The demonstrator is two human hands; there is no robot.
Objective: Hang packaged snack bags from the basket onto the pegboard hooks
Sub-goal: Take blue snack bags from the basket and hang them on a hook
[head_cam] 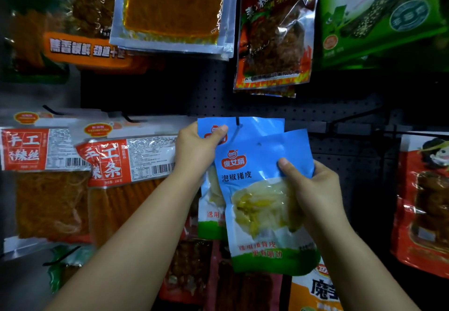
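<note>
Right hand (pixel 313 189) is gripping a glossy blue-and-white plastic snack bag (pixel 264 201) at centre frame, thumb on its front, tilted, punch hole not on the hook yet. Left hand (pixel 196 148) is pinching the matching blue bags already hanging (pixel 211 189) behind it on a thin black metal hook (pixel 237 122). I'd say level the hole with the hook tip, then slide it straight on. Label's reading 泡椒猪皮. Dark perforated pegboard (pixel 340 116) is sitting behind. No basket in view.
</note>
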